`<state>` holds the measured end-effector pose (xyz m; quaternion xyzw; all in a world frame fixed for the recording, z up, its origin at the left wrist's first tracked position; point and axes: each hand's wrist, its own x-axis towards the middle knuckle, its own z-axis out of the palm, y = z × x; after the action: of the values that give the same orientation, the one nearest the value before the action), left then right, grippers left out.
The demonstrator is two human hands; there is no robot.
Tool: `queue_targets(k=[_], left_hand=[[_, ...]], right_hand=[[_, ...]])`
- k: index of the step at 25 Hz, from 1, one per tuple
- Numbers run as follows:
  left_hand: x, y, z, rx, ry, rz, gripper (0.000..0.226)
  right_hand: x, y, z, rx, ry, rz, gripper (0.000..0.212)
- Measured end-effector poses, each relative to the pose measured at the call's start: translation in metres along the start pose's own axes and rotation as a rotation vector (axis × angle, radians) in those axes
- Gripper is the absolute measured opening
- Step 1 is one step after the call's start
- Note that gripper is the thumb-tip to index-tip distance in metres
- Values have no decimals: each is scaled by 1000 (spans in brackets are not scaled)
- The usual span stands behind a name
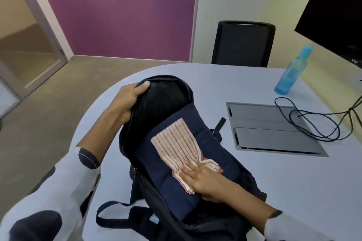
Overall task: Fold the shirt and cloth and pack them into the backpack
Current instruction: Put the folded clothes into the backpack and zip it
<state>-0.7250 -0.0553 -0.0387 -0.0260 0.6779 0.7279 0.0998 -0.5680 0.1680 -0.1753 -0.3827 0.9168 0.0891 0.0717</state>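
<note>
The black backpack (156,103) lies open on the grey table (293,191), its long axis running from 11 to 5 o'clock; the folded navy shirt (168,154) sits half inside its mouth, with the red-striped woven cloth (176,143) flat on top; the left hand (127,100) grips the opening's rim at 11 o'clock; the right hand (201,180), fingers spread, presses the cloth's near end.

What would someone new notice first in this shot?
The open black backpack in the middle of the table stands out, with the folded navy shirt and striped cloth half inside it. The right hand presses flat on the cloth while the left hand grips the bag's rim. A blue bottle stands far right.
</note>
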Motion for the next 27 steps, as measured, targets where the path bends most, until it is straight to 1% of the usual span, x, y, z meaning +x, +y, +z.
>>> queue_targets(k=[2,4,7,10,12,14,15,16,17,18,19,20,21,23,25,27], left_hand=[[-12,-1,16,-10,17,55,18],[-16,0,31,-13,45,98,20],[-24,2,47,-55,49,169,26],[-33,25,58,-148,-23,250,21],[-33,37,65,-114,-91,277,17],[-30,35,63,-51,-96,288,17],[-29,30,60,-31,-79,276,17],[-30,24,56,-25,-66,255,18],[-31,20,53,-20,-57,241,18],[-33,17,50,-16,-55,236,18],[-34,17,49,-9,-57,243,19],[-37,18,49,-6,-66,256,19],[-40,21,50,-2,-73,275,19],[-51,26,54,-1,-80,309,19],[-62,27,54,-13,-83,322,20],[-73,27,53,-13,-81,321,21]], right_hand=[[6,-3,-4,88,-118,7,71],[13,-7,-10,168,-142,26,56],[19,-18,-19,292,-183,64,43],[28,-28,-17,333,-296,97,46],[27,-27,-13,418,-263,126,52],[16,-24,-7,550,-302,137,68],[9,-19,-5,677,-322,155,76],[5,-14,-9,863,-297,206,77],[4,-8,-11,1002,-181,265,73],[8,0,-9,1032,-25,328,73],[14,9,-3,915,90,361,81],[23,14,2,763,112,362,89],[32,15,6,601,67,355,94],[52,8,19,424,-75,355,101],[70,5,34,367,-177,401,107],[83,15,41,357,-255,483,108]])
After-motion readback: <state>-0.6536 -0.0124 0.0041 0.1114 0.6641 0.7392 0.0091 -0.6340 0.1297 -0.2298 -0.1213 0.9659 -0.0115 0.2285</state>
